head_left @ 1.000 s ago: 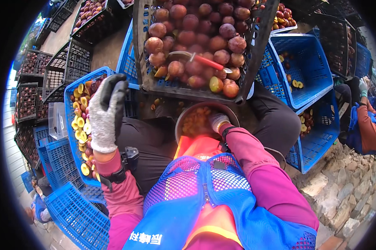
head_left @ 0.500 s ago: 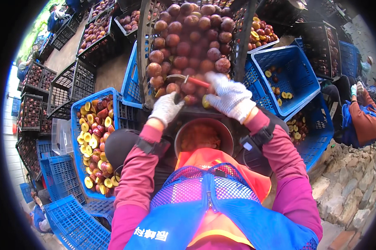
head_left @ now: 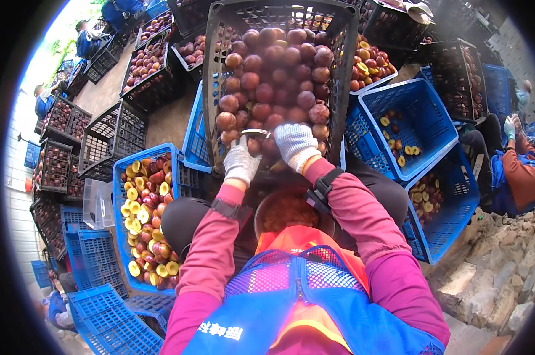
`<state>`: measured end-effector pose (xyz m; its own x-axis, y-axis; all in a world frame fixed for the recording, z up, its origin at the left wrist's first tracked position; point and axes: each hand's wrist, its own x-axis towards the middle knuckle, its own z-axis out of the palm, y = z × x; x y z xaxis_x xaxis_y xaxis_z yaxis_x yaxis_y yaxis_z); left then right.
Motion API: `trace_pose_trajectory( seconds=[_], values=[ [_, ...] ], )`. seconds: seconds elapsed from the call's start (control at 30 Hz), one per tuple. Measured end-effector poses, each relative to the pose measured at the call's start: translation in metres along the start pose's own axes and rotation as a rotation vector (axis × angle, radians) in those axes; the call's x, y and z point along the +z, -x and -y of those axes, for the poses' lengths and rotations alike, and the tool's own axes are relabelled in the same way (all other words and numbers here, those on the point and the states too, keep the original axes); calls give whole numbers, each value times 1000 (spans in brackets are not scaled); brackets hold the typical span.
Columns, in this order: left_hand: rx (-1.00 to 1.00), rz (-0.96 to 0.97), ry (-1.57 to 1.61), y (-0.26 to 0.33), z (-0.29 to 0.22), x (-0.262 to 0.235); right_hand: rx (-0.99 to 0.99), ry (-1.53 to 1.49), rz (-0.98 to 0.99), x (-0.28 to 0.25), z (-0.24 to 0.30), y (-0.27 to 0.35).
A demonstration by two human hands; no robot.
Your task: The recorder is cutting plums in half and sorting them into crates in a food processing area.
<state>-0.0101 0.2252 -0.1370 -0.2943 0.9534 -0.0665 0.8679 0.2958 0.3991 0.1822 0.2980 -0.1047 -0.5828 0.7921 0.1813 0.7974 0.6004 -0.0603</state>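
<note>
Both gloved hands are up at the near edge of the black crate (head_left: 217, 89) of plums (head_left: 273, 77). Left hand (head_left: 241, 161) grips a small metal tool (head_left: 255, 133); right hand (head_left: 295, 145) is curled over fruit. Bucket (head_left: 288, 210) sits just below, blue crate of halved plums (head_left: 143, 219) to the left.

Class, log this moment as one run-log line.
left hand: on fruit | right hand: on fruit | black crate: full | blue crate: halved fruit

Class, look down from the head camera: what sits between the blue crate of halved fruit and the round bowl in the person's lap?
In the head view, the person's dark-trousered left knee separates the blue crate from the bowl.
</note>
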Motion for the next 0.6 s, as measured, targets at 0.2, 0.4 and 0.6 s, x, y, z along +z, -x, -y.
trace_pose_trajectory(
  seconds=[0.2,0.4,0.6],
  values=[
    [-31,-41,136,-8,29,24,122,-247,179,-63,8,-1],
    [230,-91,820,31,13,-32,358,-731,64,-123,5,60],
    [182,67,1151,143,9,-114,1,-839,-153,-155,61,130]
  ],
)
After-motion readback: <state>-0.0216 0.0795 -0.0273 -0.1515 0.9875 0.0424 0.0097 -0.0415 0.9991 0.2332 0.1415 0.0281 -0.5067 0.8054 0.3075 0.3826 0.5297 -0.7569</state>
